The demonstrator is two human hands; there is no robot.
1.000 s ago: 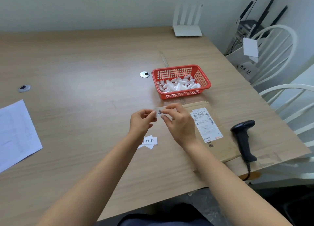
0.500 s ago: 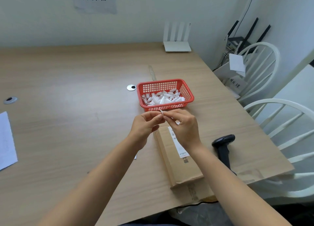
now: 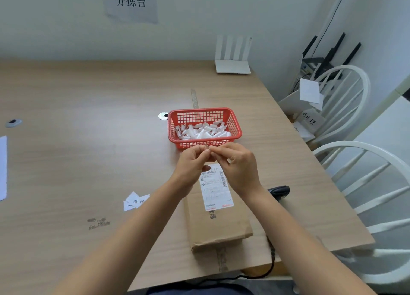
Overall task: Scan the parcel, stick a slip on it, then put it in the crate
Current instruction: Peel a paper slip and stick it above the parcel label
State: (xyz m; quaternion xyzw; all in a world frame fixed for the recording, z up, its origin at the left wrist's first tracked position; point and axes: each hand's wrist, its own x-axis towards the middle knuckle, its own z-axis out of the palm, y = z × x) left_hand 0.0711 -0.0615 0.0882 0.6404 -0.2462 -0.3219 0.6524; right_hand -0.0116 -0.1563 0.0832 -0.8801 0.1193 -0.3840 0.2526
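Both raised above far end of brown parcel (image 3: 218, 226): left hand (image 3: 192, 164) and right hand (image 3: 237, 165), fingertips pinched together on one small slip (image 3: 207, 147), seen edge-on just before red basket (image 3: 204, 127) of rolled white papers. Parcel flat on tabletop (image 3: 84, 152), white shipping label (image 3: 214, 187) facing up, near edge close to tabletop's front. Loose slips (image 3: 135, 201) left of parcel; black scanner (image 3: 280, 190) right of it, partly hidden by right forearm.

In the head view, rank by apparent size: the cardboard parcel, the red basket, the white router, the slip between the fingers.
1. cardboard parcel, though it lies nearest the camera
2. red basket
3. white router, farthest away
4. slip, seen edge-on
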